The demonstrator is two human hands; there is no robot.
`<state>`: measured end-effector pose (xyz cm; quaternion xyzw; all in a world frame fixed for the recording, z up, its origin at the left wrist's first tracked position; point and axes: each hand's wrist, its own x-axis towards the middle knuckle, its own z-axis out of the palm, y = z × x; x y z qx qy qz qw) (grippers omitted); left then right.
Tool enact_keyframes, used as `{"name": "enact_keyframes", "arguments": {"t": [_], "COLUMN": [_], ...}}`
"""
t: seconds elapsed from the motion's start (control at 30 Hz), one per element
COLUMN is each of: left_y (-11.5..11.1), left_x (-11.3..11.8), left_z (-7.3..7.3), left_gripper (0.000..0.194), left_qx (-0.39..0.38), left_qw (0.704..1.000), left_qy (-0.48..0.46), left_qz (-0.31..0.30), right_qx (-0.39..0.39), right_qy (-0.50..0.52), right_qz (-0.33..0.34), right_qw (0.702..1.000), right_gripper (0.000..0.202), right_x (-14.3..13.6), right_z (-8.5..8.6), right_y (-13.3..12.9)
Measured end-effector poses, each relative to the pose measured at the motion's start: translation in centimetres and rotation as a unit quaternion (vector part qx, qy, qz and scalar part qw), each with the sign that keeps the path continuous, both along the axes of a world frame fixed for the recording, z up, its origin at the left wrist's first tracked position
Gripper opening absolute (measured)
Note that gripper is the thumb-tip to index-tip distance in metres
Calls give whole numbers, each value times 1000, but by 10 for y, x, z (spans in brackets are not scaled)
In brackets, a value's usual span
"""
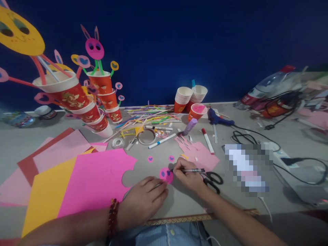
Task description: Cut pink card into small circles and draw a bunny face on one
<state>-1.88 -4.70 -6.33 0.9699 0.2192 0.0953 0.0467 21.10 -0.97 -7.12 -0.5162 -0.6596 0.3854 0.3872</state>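
Note:
My right hand (188,174) is closed around a pen (193,170) with a pale barrel and a dark end. Its tip is at a small bright pink paper circle (166,177) bearing blue-purple eye shapes. My left hand (145,200) lies flat on the table, fingers stretched out, the fingertips at the circle's lower left edge. Two tiny pink discs with blue hearts lie just beyond, one being the left disc (150,159), the other the right disc (171,158). Black-handled scissors (214,181) lie partly hidden behind my right hand.
Coloured paper sheets (97,181) spread on the left. Behind them stand red cup stacks (99,102) with paper bunny figures. Pipe cleaners (151,116), markers (162,140) and tape (146,136) lie mid-table. A glue gun (219,118), cables and a blurred-out device (247,171) are on the right.

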Motion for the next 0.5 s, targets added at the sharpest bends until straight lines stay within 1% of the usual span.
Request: {"name": "enact_keyframes", "arguments": {"t": [0.2, 0.5], "left_y": [0, 0], "left_x": [-1, 0], "left_z": [0, -2], "left_gripper": [35, 31], "left_qx": [-2, 9], "left_qw": [1000, 1000], "left_qy": [12, -1], "left_qz": [-2, 0], "right_qx": [-6, -12], "right_qy": [-15, -26], "right_qz": [-4, 7], "right_qw": [1000, 1000], "right_gripper": [14, 13], "right_x": [0, 0], "right_z": [0, 1], "right_y": [0, -1]}}
